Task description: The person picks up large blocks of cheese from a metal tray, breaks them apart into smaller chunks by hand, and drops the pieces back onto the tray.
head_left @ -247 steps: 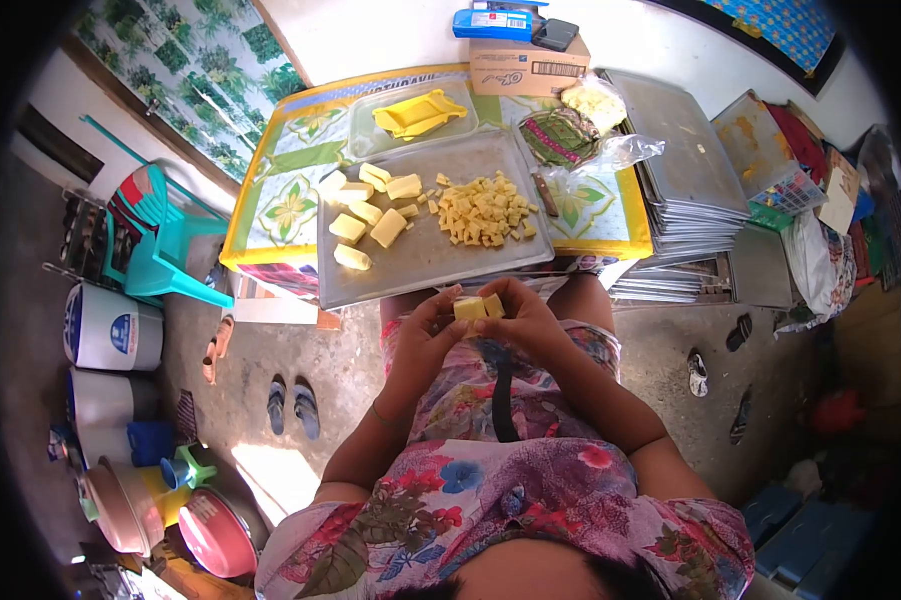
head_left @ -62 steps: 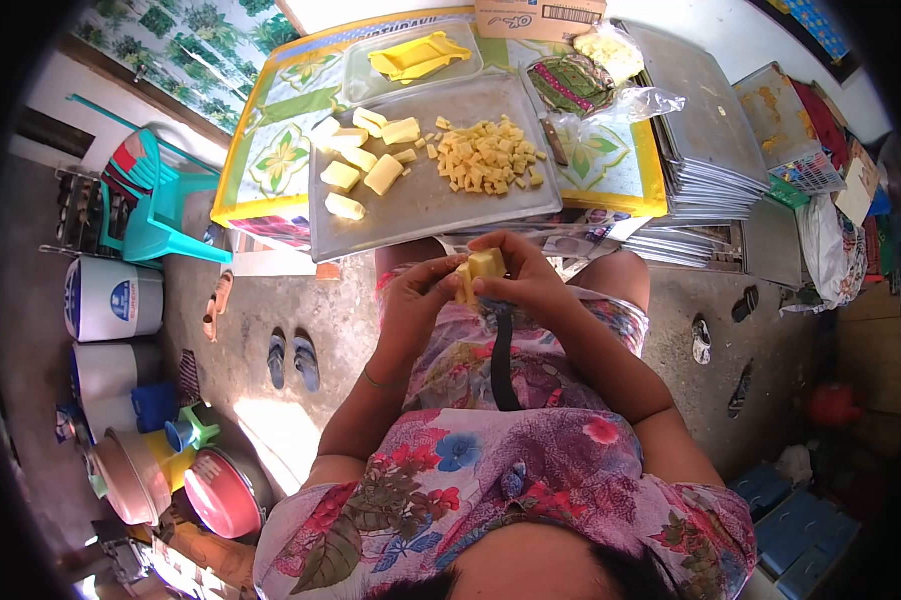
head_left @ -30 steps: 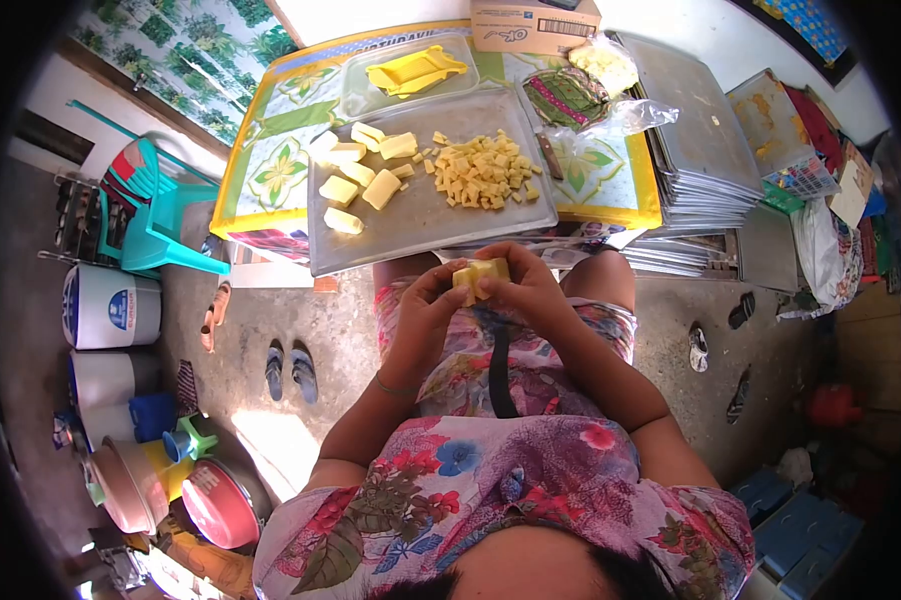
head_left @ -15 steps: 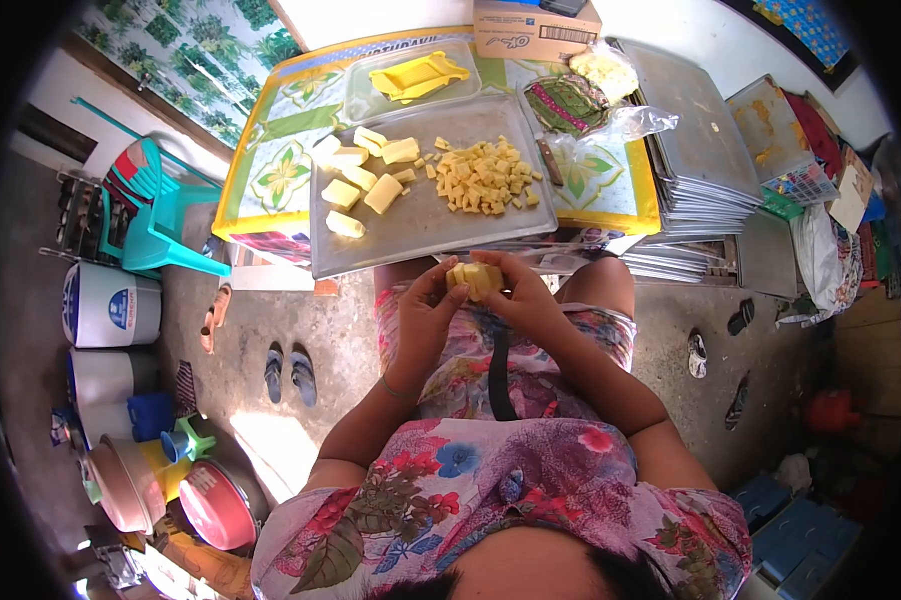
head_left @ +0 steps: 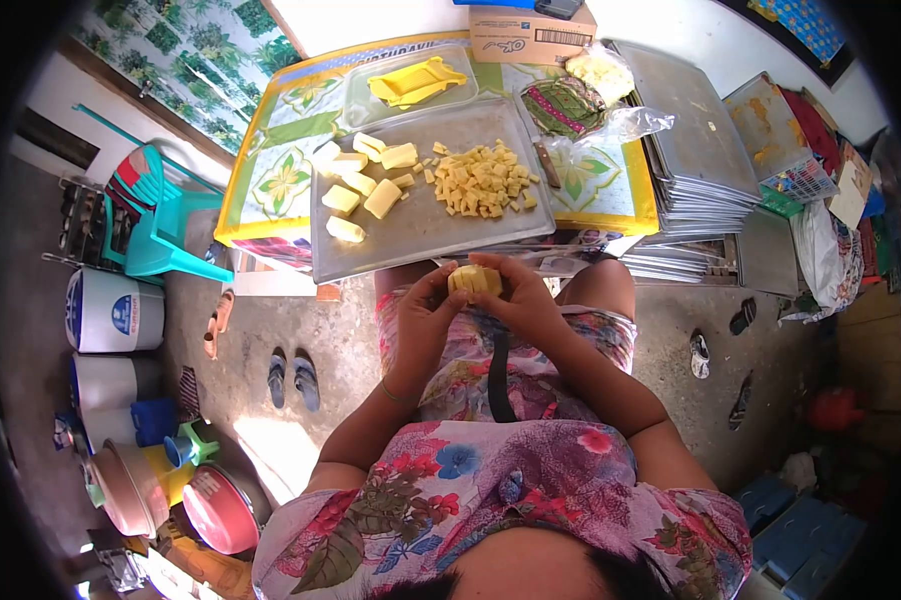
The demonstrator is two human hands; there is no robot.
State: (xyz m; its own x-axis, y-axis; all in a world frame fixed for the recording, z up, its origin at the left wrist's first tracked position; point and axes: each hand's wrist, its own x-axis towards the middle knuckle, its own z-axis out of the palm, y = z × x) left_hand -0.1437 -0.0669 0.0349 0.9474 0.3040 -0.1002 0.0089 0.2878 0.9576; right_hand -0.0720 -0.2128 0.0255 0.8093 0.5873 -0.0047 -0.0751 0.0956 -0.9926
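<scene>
Between both hands, just below the near edge of a metal tray (head_left: 440, 245), is a pale yellow block (head_left: 474, 280) with cut lines across it. My left hand (head_left: 432, 302) grips its left side and my right hand (head_left: 516, 300) its right side, fingertips nearly meeting. On the tray's left lie several larger yellow chunks (head_left: 381, 198); on its right is a pile of small cubes (head_left: 480, 180). A knife (head_left: 547, 164) rests at the tray's right edge.
Behind the tray a clear container (head_left: 355, 100) holds a yellow item. Right of it are a cardboard box (head_left: 530, 36), a patterned cloth (head_left: 564, 106) and stacked metal trays (head_left: 690, 130). A green chair (head_left: 170, 238) stands at left.
The block has tilted slightly between my fingers, showing more of its cut face. Both hands stay in nearly the same place, and the view has shifted a little.
</scene>
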